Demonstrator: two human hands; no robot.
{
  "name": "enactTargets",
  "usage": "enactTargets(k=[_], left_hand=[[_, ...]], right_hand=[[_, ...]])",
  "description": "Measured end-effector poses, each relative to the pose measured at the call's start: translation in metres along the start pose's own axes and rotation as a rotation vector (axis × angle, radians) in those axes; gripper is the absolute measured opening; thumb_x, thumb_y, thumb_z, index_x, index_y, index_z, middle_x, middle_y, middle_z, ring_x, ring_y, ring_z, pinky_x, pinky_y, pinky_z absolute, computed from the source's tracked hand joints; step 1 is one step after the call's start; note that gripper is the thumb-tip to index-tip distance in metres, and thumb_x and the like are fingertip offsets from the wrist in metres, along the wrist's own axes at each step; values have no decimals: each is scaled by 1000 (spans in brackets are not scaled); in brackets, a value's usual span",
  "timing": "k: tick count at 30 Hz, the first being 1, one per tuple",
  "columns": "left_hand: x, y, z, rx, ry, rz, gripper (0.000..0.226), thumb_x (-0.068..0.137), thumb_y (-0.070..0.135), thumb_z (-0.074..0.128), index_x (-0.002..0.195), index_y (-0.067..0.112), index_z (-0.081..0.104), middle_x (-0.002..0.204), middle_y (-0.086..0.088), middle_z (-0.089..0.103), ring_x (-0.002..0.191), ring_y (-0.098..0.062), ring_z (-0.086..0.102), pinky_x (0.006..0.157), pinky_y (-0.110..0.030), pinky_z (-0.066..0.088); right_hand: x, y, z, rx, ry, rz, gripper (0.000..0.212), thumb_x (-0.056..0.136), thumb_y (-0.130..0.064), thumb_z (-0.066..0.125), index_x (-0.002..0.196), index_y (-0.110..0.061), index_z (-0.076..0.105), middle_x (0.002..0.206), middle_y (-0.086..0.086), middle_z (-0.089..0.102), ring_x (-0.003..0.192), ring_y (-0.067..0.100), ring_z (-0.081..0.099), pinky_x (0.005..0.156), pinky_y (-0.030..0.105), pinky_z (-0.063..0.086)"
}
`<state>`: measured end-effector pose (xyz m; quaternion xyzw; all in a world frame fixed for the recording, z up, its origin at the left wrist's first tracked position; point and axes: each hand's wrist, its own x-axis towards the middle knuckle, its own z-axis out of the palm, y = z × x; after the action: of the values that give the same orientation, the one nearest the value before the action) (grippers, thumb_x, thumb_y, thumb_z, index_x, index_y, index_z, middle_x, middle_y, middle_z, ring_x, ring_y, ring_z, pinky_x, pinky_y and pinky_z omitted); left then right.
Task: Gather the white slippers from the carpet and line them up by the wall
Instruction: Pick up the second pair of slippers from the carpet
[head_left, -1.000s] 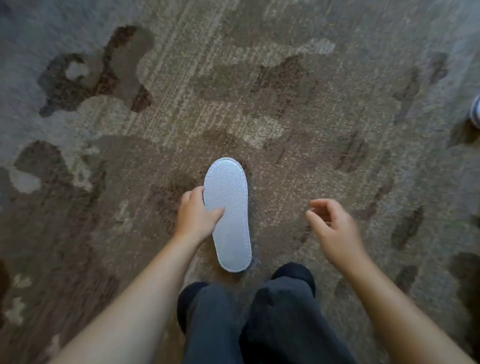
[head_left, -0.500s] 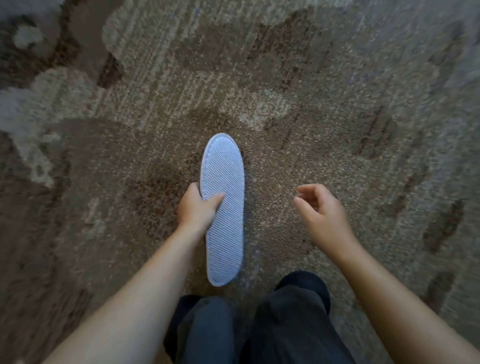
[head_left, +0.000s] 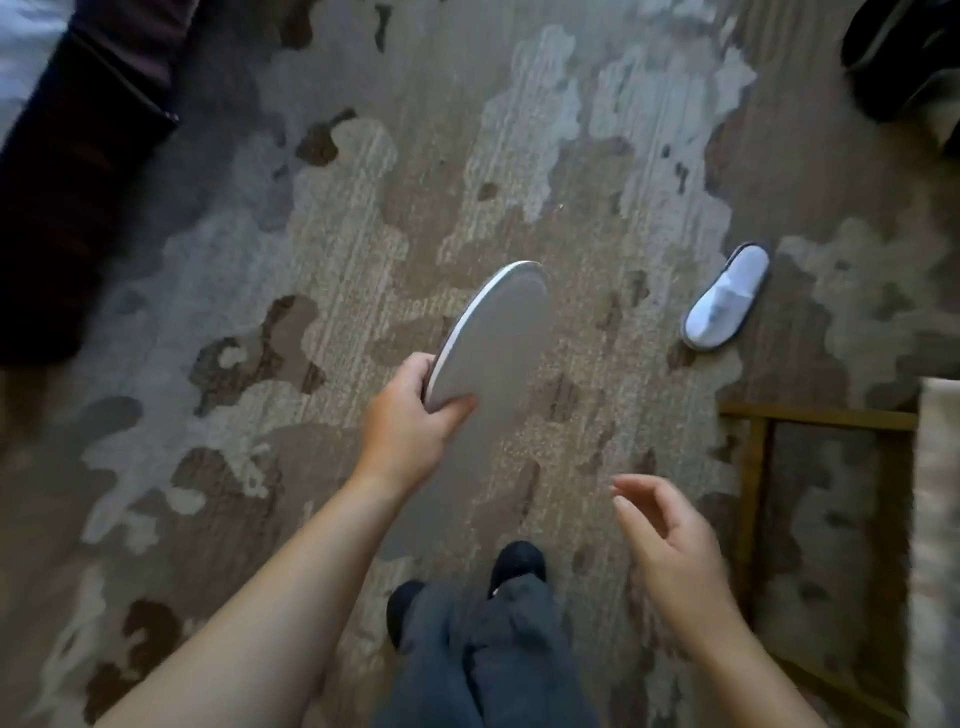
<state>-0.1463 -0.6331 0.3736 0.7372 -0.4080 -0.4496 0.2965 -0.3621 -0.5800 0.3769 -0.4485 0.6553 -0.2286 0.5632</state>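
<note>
- Left hand pinches one slipper at its heel end, thumb across the sole, fingers behind; the sole faces the camera and the toe points up and away, clear of the carpet.
- Right hand hangs free, fingers loosely spread and curled, holding nothing.
- Second slipper lies upright on the carpet off to the right, well apart from both hands, just beyond a wooden frame.
- No wall shows from here, so the lining-up spot cannot be told.
- My call: the step is fetching that second slipper. Best bet is the free right hand, since it sits on that side.
- Take it by the heel rim or across the strap, not the soft toe, which would likely fold.
- Keep the left pinch firm; a thin sole held by one end may swing.
</note>
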Motion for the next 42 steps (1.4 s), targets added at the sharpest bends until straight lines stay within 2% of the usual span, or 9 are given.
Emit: enactTargets(k=[4,8,16,19,25,30,35,38,42], left_hand=[[-17,109,-11,12,-47,96,26,73,15,68,70,33,50,74,10,58,75,-21,58,71,-40,48],[-23,174,-13,15,-65,151,27,74,14,67,71,35,51,75,8,60,78,-25,60,72,-45,50],[42,256,-14,9,-56,187,28,73,9,68,69,30,51,69,8,58,65,-10,54,57,-28,43],[94,302,-2,22,-111,225,27,73,9,67,69,29,51,70,7,59,65,-12,53,58,-31,43],[188,411,60,129,-267,372,29,73,10,67,66,33,50,68,11,56,64,-11,51,65,-37,43],[241,461,138,257,-398,442,29,72,16,67,64,37,49,68,14,55,63,-4,51,54,-25,40],[297,476,215,354,-457,403,27,73,15,68,68,34,49,67,14,54,62,-1,49,52,-23,37],[339,476,252,411,-490,393,28,72,13,68,64,32,49,65,11,54,61,-3,49,53,-23,39],[408,447,310,478,-530,368,26,72,14,67,63,32,50,66,10,57,62,-6,52,54,-26,41]], right_hand=[[-26,-71,-53,77,117,-4,16,85,-14,52,87,-30,55,89,-11,59,86,1,55,68,14,39],[-21,-131,-86,94,168,-69,19,85,-17,52,82,-36,53,85,-13,59,77,-8,56,62,6,44],[64,-244,-142,115,301,-248,11,85,-19,51,92,-28,53,85,-20,55,76,-8,54,62,-3,39],[97,-266,-168,175,394,-216,15,85,-17,52,85,-32,53,86,-18,56,81,-3,54,63,-2,40],[128,-257,-221,286,631,-44,18,84,-11,54,82,-29,54,82,-13,59,78,0,54,59,-3,39],[168,-237,-271,321,788,123,14,84,-17,54,81,-30,54,81,-17,56,77,-2,52,59,10,40],[247,-215,-331,377,850,246,9,84,-13,53,86,-22,54,79,-15,54,74,-1,50,55,0,38],[302,-198,-363,383,836,326,10,83,-14,54,93,-17,55,80,-10,55,74,4,51,60,15,38],[383,-142,-382,387,835,453,26,82,-13,55,108,-11,54,104,5,57,95,16,51,82,29,40]])
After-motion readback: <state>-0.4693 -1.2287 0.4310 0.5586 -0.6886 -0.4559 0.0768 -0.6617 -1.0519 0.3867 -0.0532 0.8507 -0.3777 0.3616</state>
